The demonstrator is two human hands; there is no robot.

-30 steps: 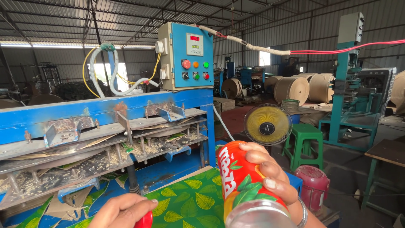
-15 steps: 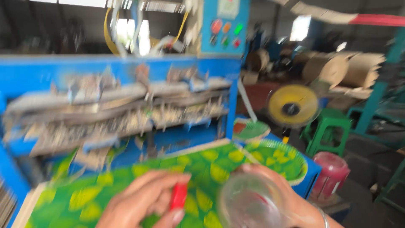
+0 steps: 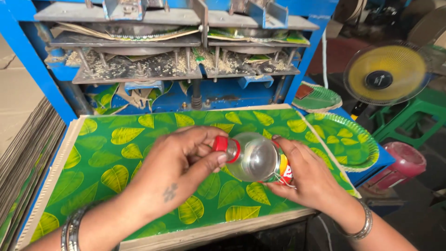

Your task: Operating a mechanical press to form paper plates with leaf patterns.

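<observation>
A clear plastic bottle (image 3: 254,158) with a red label lies sideways over a stack of green leaf-print sheets (image 3: 116,162). My right hand (image 3: 311,179) grips the bottle's body from the right. My left hand (image 3: 179,169) has its fingers closed on the red cap (image 3: 222,145) at the bottle's neck. Both hands hover low over the middle of the sheet stack.
A blue press machine (image 3: 186,56) with scrap trimmings stands just behind the sheets. Formed green paper plates (image 3: 346,139) pile at the right. A yellow fan (image 3: 385,74), a green stool (image 3: 409,116) and a pink bucket (image 3: 399,165) stand further right. Cardboard sheets (image 3: 23,153) stack at left.
My view has dropped from the workshop to the sheets. The bottle went from upright to lying sideways, and my left hand has come onto the red cap.
</observation>
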